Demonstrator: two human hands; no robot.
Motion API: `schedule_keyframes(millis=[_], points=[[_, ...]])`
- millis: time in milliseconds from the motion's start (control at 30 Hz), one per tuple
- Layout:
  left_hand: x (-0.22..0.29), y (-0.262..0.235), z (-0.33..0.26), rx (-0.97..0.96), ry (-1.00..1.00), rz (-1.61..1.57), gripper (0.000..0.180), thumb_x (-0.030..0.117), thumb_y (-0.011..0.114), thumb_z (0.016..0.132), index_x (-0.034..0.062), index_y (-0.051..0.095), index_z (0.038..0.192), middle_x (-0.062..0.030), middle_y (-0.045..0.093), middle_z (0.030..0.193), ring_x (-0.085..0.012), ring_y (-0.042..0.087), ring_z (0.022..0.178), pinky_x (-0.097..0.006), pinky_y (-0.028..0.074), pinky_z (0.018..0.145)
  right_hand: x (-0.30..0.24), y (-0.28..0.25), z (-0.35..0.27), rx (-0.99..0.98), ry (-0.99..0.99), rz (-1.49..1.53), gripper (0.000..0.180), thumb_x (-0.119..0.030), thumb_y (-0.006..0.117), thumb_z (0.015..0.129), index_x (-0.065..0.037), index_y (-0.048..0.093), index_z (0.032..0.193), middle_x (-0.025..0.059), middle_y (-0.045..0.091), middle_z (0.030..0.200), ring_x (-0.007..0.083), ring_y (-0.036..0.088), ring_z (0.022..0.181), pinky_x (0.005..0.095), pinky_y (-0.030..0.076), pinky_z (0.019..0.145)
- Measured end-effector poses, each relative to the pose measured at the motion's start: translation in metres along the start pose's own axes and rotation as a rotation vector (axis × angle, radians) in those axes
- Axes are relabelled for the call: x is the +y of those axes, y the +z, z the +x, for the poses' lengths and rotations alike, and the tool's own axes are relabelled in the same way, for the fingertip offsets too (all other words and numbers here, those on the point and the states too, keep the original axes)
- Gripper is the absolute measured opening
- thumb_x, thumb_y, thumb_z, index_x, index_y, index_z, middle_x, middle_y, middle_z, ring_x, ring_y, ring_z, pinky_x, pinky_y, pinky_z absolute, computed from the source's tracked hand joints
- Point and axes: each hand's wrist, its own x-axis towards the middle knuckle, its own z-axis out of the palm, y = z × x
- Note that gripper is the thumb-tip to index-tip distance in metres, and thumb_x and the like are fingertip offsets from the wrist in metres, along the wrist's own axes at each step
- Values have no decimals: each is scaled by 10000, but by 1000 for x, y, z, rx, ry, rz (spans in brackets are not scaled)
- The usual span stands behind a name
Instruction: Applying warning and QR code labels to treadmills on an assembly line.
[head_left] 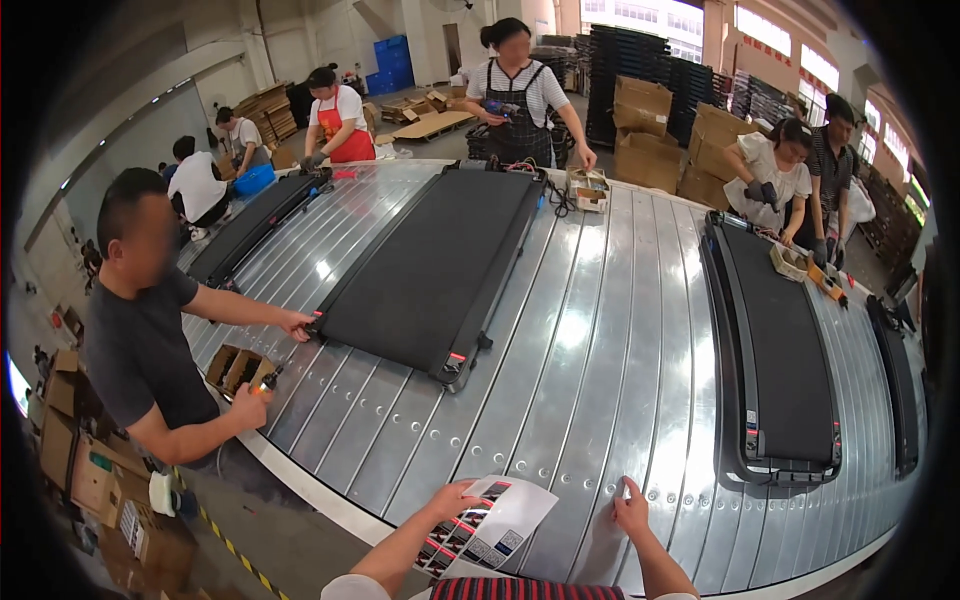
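Note:
My left hand [452, 502] is closed on the edge of a sheet of stickers [520, 512], white with rows of small dark, red and square-patterned labels. The sheet curls upward at its far right corner. Farther right, my right hand [630, 510] is held low over the metal table [585, 430], thumb and forefinger together in a pinch. Whatever is between those fingertips is too small to make out. Ahead and to the left lies a black treadmill deck [425, 265] with a small red-and-white label at its near corner. Another treadmill deck [780, 350] lies to the right.
At the left, a co-worker [150, 330] touches the middle deck and holds a screwdriver-like tool [268, 382] near a cardboard parts box [240, 370]. Across the table another person [515, 100] holds a power drill. Parts trays [588, 190] and more decks [255, 225] lie along the slatted surface.

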Motion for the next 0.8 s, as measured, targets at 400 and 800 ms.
schedule_keyframes(millis=[400, 800], points=[[5, -22, -30, 308, -155, 174, 341, 326, 588, 735, 82, 586, 973, -127, 613, 822, -250, 587, 759, -325, 441, 677, 15, 15, -9, 260, -159, -450, 552, -162, 502, 689, -70, 367, 1216, 103, 574, 534, 242, 574, 497, 359, 451, 509], [58, -75, -54, 512, -112, 124, 333, 292, 593, 748, 17, 578, 936, -170, 607, 811, -257, 600, 741, -331, 455, 659, -2, 6, 7, 233, -196, -197, 565, -60, 490, 722, -48, 312, 1258, 89, 509, 478, 166, 513, 422, 305, 410, 444]])
